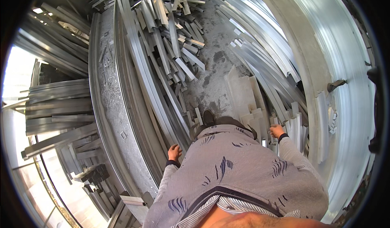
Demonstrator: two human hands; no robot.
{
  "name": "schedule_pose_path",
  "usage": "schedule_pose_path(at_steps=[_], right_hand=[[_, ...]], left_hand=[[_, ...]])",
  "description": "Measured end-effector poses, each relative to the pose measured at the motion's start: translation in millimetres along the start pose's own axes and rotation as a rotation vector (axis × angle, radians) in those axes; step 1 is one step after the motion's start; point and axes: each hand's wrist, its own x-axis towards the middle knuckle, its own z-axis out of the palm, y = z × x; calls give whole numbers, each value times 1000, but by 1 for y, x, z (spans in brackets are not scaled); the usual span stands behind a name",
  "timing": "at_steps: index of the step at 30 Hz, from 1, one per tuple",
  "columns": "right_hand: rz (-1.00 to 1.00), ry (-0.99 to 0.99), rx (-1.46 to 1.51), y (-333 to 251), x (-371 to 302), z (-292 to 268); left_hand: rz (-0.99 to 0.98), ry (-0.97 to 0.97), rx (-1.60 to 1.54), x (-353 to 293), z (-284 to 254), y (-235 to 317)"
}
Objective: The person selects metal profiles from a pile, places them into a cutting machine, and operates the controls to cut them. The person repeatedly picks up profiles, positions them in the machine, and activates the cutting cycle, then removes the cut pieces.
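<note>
My left hand [174, 152] hangs beside long silver metal profiles [148, 75], its fingers loosely bent and a little apart. Nothing shows in it. On the other side, my right hand [277, 131] is close to a cluster of short upright metal offcuts [293, 124]. Its fingers are loosely bent, with no held thing visible; whether the fingertips touch an offcut I cannot tell. Both arms hang out from my sides. A dark shoe [208, 116] shows ahead of my body on the dusty floor.
Cut metal pieces [170, 37] lie heaped ahead on the left. More long profiles [264, 57] are stacked at the right, near flat grey sheets [241, 90]. A bench [109, 85] strewn with shavings runs along the left, with racked bars [61, 102] beyond. Grey floor [211, 73] runs between the piles.
</note>
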Motion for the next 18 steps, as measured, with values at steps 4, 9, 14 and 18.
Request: schedule_pose_path(at_steps=[4,9,14,18], right_hand=[[-69,-10,79,-56,-7,36],[27,-41,180,-136,29,79],[47,-85,156,-233,106,104],[53,-66,224,-344,168,82]], left_hand=[[-62,-58,-54,58,7,93],[-22,-43,122,105,32,209],[-25,-32,230,154,68,316],[-25,-37,422,155,108,412]])
